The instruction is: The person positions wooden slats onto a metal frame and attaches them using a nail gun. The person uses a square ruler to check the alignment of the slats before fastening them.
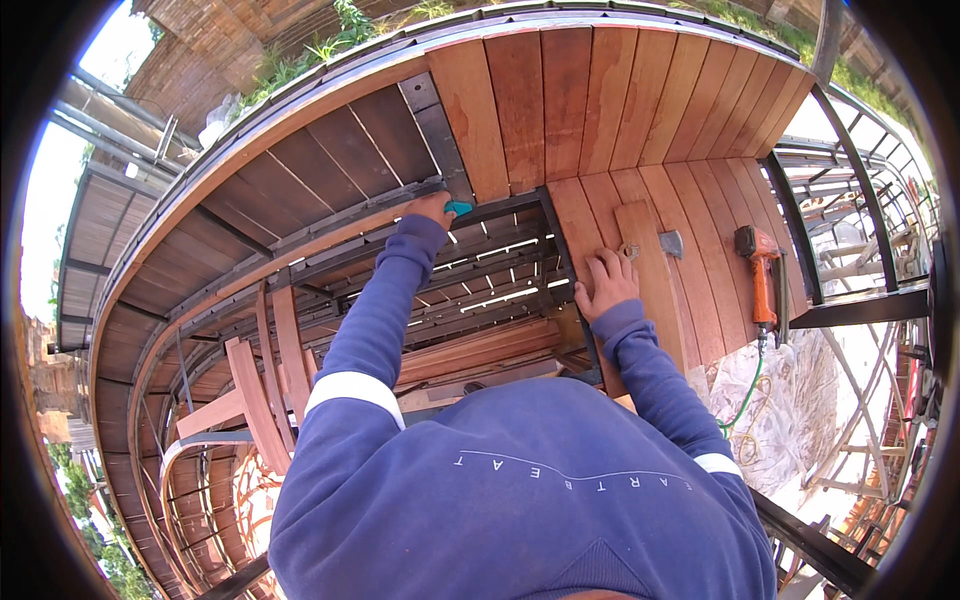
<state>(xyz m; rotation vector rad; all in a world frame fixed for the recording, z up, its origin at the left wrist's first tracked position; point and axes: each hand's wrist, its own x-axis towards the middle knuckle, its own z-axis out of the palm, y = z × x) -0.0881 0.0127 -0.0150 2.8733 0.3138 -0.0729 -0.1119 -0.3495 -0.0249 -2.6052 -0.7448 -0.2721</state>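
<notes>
My left hand (430,207) is closed at the black metal frame (440,150), where the seat planking stops. A small teal object (458,208) sticks out from its fingers; its kind cannot be made out. My right hand (608,282) lies with fingers spread on the reddish-brown wooden planks, by the left edge of a loose board (655,300). Just beyond its fingertips is a small brassy metal piece (629,251), partly hidden. A grey wedge-shaped metal blade (671,243) lies to the right of the board.
An orange nail gun (762,280) with a green air hose (750,395) rests on the planks at right. Upright planks (600,95) form a backrest behind. Loose wooden boards (480,350) lie below the open black frame, and more boards (255,400) lean at left.
</notes>
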